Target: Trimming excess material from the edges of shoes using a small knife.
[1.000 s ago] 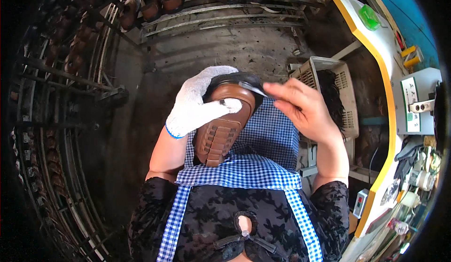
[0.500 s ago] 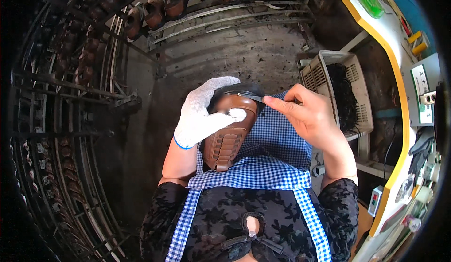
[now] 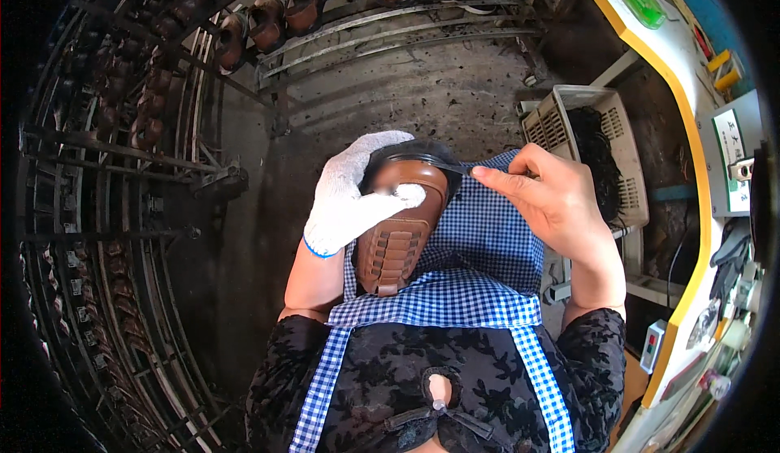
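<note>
A brown leather shoe (image 3: 393, 246) with a woven strap pattern and a black sole rim is held toe up, away from me, over my lap. My left hand (image 3: 357, 197), in a white knitted glove, is closed around its toe end, with the thumb across the upper and the fingers behind the sole. My bare right hand (image 3: 544, 193) pinches a thin dark strip-like piece (image 3: 457, 168) between thumb and forefinger. That piece reaches to the sole rim at the toe's right side; whether it is a blade or a rubber strip is unclear. A blue checked apron (image 3: 487, 234) hangs beneath.
A pale plastic crate (image 3: 549, 132) of black strips (image 3: 595, 160) stands on the right. Beside it curves a white bench with a yellow edge (image 3: 689, 104), carrying a green plastic box (image 3: 644, 5). Metal racks (image 3: 154, 164) of brown shoes (image 3: 305, 4) line the left and far side.
My right hand has moved slightly right, away from the shoe, with the thin piece still reaching to the rim. My left hand keeps its hold on the shoe.
</note>
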Demonstrator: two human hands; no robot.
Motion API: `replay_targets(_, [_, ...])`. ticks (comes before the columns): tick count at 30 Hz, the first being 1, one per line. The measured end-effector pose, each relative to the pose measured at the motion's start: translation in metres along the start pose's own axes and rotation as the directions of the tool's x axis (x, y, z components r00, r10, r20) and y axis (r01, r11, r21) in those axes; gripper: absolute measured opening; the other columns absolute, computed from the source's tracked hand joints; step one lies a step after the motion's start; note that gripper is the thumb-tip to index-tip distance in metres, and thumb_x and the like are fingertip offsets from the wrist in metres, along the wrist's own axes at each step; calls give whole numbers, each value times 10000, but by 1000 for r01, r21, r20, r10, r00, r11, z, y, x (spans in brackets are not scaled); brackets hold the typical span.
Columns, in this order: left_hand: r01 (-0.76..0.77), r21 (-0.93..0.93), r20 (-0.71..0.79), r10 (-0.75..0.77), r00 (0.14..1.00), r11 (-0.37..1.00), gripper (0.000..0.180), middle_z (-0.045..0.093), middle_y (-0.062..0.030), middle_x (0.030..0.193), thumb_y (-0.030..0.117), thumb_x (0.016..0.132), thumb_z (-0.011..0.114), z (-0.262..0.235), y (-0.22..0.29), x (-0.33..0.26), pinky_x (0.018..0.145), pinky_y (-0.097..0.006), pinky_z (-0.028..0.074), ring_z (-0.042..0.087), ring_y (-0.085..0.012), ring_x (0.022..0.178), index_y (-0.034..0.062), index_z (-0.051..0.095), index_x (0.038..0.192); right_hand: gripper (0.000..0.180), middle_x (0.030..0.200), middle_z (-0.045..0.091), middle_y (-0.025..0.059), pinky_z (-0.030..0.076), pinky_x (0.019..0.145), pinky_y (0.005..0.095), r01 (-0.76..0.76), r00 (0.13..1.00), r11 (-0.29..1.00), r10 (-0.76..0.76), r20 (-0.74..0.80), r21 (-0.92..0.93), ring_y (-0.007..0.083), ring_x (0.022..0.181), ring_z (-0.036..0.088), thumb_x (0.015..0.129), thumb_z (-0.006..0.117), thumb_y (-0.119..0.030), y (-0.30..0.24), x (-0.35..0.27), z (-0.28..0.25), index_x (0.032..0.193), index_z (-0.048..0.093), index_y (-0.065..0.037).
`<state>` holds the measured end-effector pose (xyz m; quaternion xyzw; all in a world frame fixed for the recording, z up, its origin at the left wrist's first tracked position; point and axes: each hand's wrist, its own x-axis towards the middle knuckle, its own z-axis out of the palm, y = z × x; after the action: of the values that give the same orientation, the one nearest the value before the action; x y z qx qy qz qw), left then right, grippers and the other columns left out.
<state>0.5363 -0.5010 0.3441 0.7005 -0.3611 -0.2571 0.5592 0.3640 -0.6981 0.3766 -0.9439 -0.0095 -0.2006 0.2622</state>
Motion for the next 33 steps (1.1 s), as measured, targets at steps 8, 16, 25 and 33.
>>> replay_targets(8, [16, 75, -23, -14, 1000, 997, 608, 647, -136, 1077, 253, 647, 822, -2, 2, 0, 876, -333, 503, 637, -225, 988, -9, 605, 1152, 415, 711, 514, 53, 437, 489, 294, 25, 999, 1000, -25, -19, -19, 184, 565, 543, 694, 665, 36, 1, 2, -2, 1054, 713, -165])
replay_targets(16, [8, 75, 13, -9, 1000, 997, 623, 649, -141, 1070, 262, 645, 825, -2, 3, 1, 866, -332, 507, 639, -220, 982, -12, 601, 1157, 407, 689, 505, 40, 396, 468, 274, 64, 997, 998, -62, -55, 29, 168, 542, 517, 711, 700, 17, 3, 11, 8, 1067, 716, -179])
replay_targets(25, [53, 14, 12, -53, 999, 998, 623, 644, -145, 1072, 229, 638, 818, 0, 2, 0, 879, -332, 496, 627, -219, 988, -25, 586, 1157, 364, 725, 542, 48, 420, 475, 281, 11, 1000, 998, -10, -15, 63, 166, 556, 545, 724, 681, 5, 7, 3, 5, 1042, 722, -167])
replay_targets(33, [7, 23, 41, -8, 999, 1000, 621, 651, -137, 1070, 271, 648, 819, 2, -3, 3, 873, -332, 501, 638, -219, 975, -4, 599, 1160, 386, 704, 533, 44, 424, 474, 277, 59, 990, 998, -54, -132, 33, 162, 546, 542, 728, 688, 5, -2, 16, 17, 1073, 707, -165])
